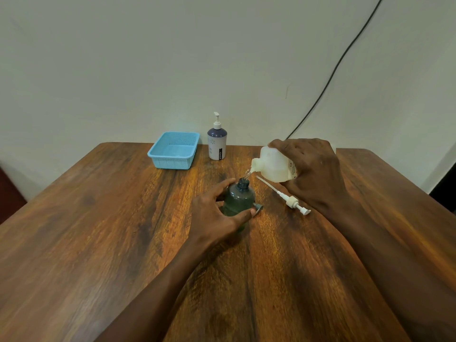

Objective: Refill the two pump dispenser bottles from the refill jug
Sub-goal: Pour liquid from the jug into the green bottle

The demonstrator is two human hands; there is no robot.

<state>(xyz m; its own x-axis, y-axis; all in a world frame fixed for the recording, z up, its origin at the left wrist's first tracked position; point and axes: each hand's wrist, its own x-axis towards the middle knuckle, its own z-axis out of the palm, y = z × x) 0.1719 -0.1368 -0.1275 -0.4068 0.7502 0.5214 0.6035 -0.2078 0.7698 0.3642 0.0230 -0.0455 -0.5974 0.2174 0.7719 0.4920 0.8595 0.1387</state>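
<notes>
Green bottle [238, 199] stands open at mid-table, left hand [217, 211] curled round it; right hand [311, 174] grips the tilted refill jug [274, 166], pouring into its neck. A loose pump [293, 202] lies alongside. The white bottle [216, 141] behind, pump on, looks not yet refilled.

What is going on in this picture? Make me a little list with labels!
Left hand: holds the dark green see-through bottle, neck open, upright on the brown wooden table
Right hand: tips the white plastic refill jug
Pouring: clear liquid runs into the green bottle
Loose: white pump with tube lies on the table
Back: navy-and-white pump bottle beside light blue plastic basket
</notes>
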